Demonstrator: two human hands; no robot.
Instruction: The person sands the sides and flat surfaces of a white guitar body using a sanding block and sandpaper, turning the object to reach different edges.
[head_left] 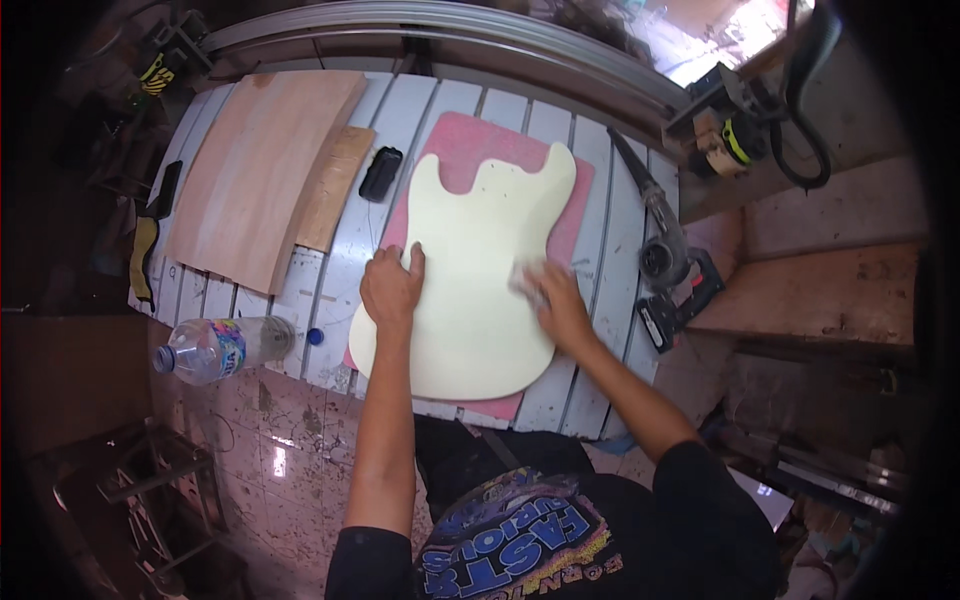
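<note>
A cream electric guitar body (470, 300) lies flat on a pink mat (463, 140), its horns pointing away from me. My left hand (392, 287) grips its left edge at the waist, fingers curled and thumb laid on the top face. On the right side of the body is my right hand (556, 300), smeared by motion. A small pale pad (520, 280) shows under its fingers, pressed against the surface. Blur hides the pad's exact kind.
The slatted white table (345, 270) carries a plywood board (262, 175), a thinner wood piece (337, 188), a black case (380, 174) and a blue cap (315, 337). A plastic bottle (225, 348) lies at the left edge. At right sits a cordless blower (668, 265).
</note>
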